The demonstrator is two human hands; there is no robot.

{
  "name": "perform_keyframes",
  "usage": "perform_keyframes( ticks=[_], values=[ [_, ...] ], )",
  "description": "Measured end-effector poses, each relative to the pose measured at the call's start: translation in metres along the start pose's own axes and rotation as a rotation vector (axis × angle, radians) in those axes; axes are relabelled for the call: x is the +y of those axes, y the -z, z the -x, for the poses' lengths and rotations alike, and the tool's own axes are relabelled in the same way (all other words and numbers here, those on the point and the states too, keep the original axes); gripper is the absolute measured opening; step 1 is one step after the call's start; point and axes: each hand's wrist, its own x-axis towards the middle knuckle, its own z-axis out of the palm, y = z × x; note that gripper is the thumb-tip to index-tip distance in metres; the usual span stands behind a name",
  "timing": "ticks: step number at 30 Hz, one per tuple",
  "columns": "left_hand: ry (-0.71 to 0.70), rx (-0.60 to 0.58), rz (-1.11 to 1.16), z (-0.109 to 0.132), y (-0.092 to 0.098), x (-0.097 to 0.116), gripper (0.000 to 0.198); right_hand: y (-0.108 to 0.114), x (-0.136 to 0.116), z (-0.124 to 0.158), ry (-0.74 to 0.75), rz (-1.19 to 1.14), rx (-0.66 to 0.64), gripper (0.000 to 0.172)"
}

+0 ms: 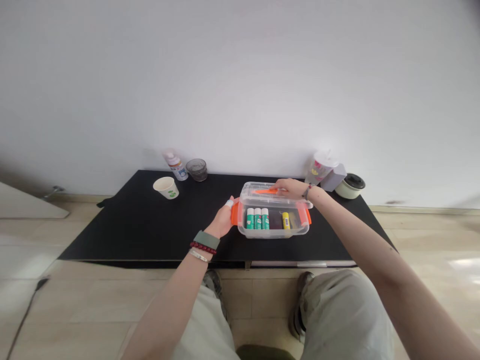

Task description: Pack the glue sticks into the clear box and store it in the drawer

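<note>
A clear plastic storage box (273,233) with orange side latches sits on the black table. Inside it, three green glue sticks (257,220) with white caps lie side by side at the left, and a yellow tube (286,220) lies at the right. My left hand (222,220) grips the box's left end by the orange latch; a small white patch shows at its thumb, too small to name. My right hand (288,188) holds the clear lid (248,189) by its orange handle. The lid is raised and tilted over the box's back part, so the front stays uncovered.
On the black table (123,230) a paper cup (166,187), a spray can (175,165) and a dark glass bowl (197,170) stand at left. At back right are a lidded clear cup (318,167), a pale box (335,177) and a black-lidded cream bowl (349,187). A wall rises behind.
</note>
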Motion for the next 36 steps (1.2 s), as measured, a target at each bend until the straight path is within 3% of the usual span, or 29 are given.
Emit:
perform_keyframes(
  ticks=[12,24,33,36],
  values=[
    [0.015,0.006,-0.054,-0.005,0.004,-0.004,0.050,-0.001,-0.025,0.016,0.066,0.034,-0.006,0.038],
    [0.002,0.001,-0.066,-0.006,0.006,-0.003,0.051,-0.059,-0.047,0.042,-0.028,0.230,0.204,0.036],
    [-0.051,0.030,-0.106,-0.010,0.005,-0.005,0.042,-0.070,-0.058,0.045,-0.064,0.282,0.300,0.049],
    [-0.130,0.030,-0.194,-0.007,0.002,-0.005,0.044,-0.069,-0.062,0.048,-0.072,0.216,0.301,0.042]
  ],
)
